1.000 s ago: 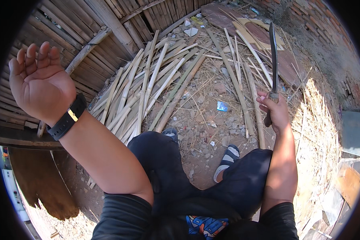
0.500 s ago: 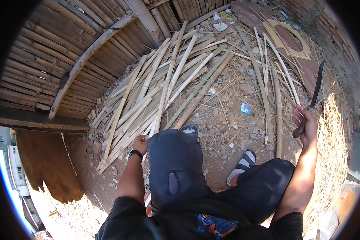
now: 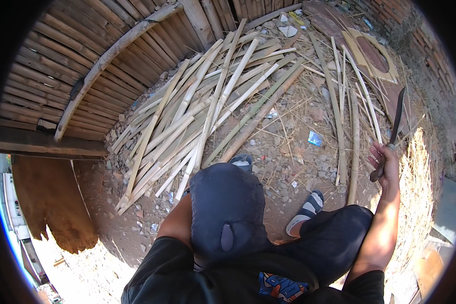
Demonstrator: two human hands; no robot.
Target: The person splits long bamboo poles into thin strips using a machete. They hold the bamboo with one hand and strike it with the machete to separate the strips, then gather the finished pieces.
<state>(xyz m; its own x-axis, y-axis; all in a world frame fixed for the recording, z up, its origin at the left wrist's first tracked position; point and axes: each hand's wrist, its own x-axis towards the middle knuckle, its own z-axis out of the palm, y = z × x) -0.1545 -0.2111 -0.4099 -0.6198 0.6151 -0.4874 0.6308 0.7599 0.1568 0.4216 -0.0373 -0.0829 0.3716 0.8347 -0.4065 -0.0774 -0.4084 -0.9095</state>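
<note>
My right hand holds a machete by its dark handle. The fingers are loosely curled with their tips apart, and the long, dark blade points away and slightly up to the right. My left forearm passes behind my bent left knee, which hides the left hand, so whatever it touches cannot be seen. Just beyond that knee lies a pile of split bamboo strips, spread in a loose fan over the ground.
A slatted bamboo wall with a curved pole stands on the left. Longer bamboo pieces lie before my right foot. A yellowish board with an oval hole lies at the far right, near a brick wall. Rubble and straw cover the ground.
My left hand has gone from beside the knee to behind it, out of sight. My right hand and the machete have shifted slightly. The view has tilted a little.
</note>
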